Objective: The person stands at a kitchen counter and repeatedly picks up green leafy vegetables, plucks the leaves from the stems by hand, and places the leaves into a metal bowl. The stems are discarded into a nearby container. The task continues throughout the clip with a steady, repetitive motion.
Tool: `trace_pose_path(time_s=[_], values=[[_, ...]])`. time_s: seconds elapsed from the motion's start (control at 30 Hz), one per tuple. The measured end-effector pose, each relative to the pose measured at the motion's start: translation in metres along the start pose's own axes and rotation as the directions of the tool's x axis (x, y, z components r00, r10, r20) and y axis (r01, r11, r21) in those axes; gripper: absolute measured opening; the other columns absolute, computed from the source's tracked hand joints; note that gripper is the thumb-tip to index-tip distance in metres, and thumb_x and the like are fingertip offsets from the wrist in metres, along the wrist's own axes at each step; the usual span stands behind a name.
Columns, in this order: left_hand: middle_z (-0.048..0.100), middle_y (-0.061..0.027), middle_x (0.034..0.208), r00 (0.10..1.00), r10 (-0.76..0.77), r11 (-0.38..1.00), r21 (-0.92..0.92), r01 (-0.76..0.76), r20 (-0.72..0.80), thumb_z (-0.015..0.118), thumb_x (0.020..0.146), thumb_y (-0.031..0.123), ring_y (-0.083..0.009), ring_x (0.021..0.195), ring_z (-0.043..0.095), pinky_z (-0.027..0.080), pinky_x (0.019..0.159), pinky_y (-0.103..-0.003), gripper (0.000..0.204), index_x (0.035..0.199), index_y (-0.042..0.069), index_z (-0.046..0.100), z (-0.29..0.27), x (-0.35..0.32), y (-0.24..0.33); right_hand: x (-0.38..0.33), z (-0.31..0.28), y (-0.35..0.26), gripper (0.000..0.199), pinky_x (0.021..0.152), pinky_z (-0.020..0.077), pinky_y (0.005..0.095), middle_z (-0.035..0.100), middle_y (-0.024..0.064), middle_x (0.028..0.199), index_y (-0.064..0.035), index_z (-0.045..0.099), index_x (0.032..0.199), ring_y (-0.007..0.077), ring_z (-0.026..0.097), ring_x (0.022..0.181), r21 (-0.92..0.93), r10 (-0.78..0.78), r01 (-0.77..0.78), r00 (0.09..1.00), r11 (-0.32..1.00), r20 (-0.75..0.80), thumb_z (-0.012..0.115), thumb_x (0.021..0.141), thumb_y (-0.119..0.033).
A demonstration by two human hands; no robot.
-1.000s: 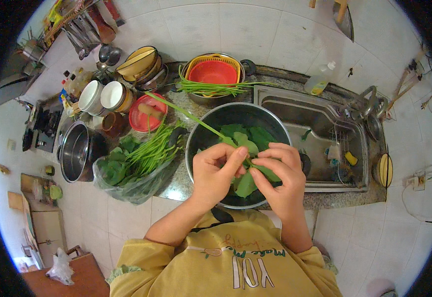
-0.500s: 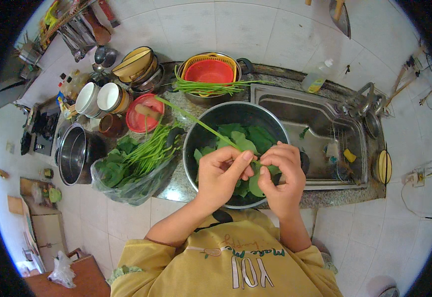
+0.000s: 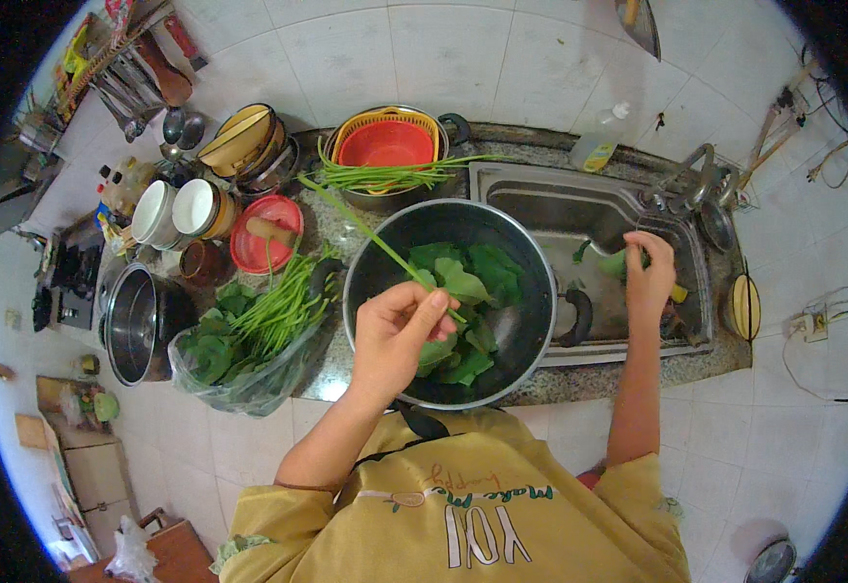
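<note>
My left hand [image 3: 397,335] is closed around a long green leaf stalk [image 3: 365,233], which slants up and left over the large dark pot [image 3: 531,364]. Loose green leaves [image 3: 482,282] lie inside that pot. Over the sink [image 3: 540,199], my right hand [image 3: 649,277] is pinched, with a piece of green leaf [image 3: 614,264] at its fingertips. To the left of the pot, a clear plastic bag [image 3: 278,389] holds a bunch of leafy greens [image 3: 273,311] with long stalks. Bare stalks [image 3: 385,176] lie across a red basket [image 3: 388,144] behind the pot.
An empty metal pot [image 3: 137,325], stacked bowls [image 3: 156,216] and a red plate [image 3: 249,248] with a wooden-handled tool stand on the left. A soap bottle [image 3: 599,141] is behind the sink, near the faucet [image 3: 691,180]. The pot's black handle [image 3: 576,319] overhangs the sink edge.
My right hand has left the stalk and moved right, from above the pot to over the sink, with a leaf piece. My left hand keeps the stalk, slightly further left.
</note>
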State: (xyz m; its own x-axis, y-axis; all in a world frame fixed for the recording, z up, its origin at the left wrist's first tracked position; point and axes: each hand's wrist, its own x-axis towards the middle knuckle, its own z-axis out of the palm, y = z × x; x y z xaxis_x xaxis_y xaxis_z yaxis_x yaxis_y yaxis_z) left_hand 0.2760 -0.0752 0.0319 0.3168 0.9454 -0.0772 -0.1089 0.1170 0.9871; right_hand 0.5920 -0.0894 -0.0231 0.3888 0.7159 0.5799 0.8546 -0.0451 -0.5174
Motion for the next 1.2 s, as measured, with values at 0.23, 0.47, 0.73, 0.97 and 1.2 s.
trace_pose_path(time_s=[0.23,0.47,0.73,0.97,1.2], values=[[0.058,-0.004,0.066,0.994,0.029,0.996,0.076,-0.037,0.106,0.053,0.084,0.013,-0.0084,0.058,0.053,0.042,0.054,-0.021,0.017,0.077,-0.001,0.059,0.006,0.0,-0.016,-0.01,0.019,-0.018,0.021,0.087,0.0392,0.0317,0.059,0.0085,0.1,-0.0047,0.062,0.095,0.0217,0.053,0.097,0.177,0.05,-0.073,0.99,0.982,0.134,0.06,0.077,-0.016],[0.054,-0.0086,0.058,0.945,0.203,0.84,0.45,-0.303,0.257,0.059,0.079,0.014,-0.0182,0.051,0.051,0.04,0.049,-0.029,0.018,0.067,0.001,0.056,0.023,-0.002,-0.021,-0.02,0.015,-0.133,0.018,0.068,0.0442,0.024,0.062,0.0078,0.082,-0.0003,0.062,0.092,0.013,0.058,0.077,0.653,-0.178,-0.347,0.781,0.673,0.599,0.061,0.076,-0.009],[0.055,-0.0078,0.062,0.95,0.159,0.894,0.369,-0.254,0.268,0.06,0.078,0.016,-0.0152,0.053,0.051,0.041,0.05,-0.027,0.015,0.079,0.001,0.058,0.006,-0.009,-0.028,-0.03,0.018,-0.159,0.01,0.061,0.0444,0.0258,0.061,0.0085,0.071,0.0003,0.064,0.077,0.015,0.058,0.067,0.663,-0.189,-0.348,0.779,0.663,0.598,0.066,0.069,-0.005],[0.059,-0.0071,0.082,0.956,0.239,0.96,-0.108,-0.259,-0.168,0.058,0.078,0.007,-0.0098,0.065,0.053,0.044,0.057,-0.022,0.031,0.108,-0.001,0.053,-0.053,0.008,0.008,-0.035,0.014,-0.15,0.009,0.061,0.0445,0.0263,0.061,0.0093,0.07,-0.0018,0.064,0.073,0.0195,0.058,0.066,0.59,-0.275,-0.141,0.783,0.795,0.558,0.068,0.064,-0.003],[0.057,-0.0073,0.084,0.922,0.34,0.933,-0.053,-0.355,-0.185,0.06,0.076,0.003,-0.0096,0.066,0.054,0.043,0.053,-0.02,0.016,0.091,-0.004,0.061,-0.069,0.008,0.02,-0.04,0.017,-0.146,0.011,0.061,0.0454,0.0282,0.06,0.0099,0.07,-0.0023,0.064,0.073,0.0209,0.057,0.067,0.532,-0.256,-0.105,0.788,0.841,0.56,0.068,0.064,-0.005]])
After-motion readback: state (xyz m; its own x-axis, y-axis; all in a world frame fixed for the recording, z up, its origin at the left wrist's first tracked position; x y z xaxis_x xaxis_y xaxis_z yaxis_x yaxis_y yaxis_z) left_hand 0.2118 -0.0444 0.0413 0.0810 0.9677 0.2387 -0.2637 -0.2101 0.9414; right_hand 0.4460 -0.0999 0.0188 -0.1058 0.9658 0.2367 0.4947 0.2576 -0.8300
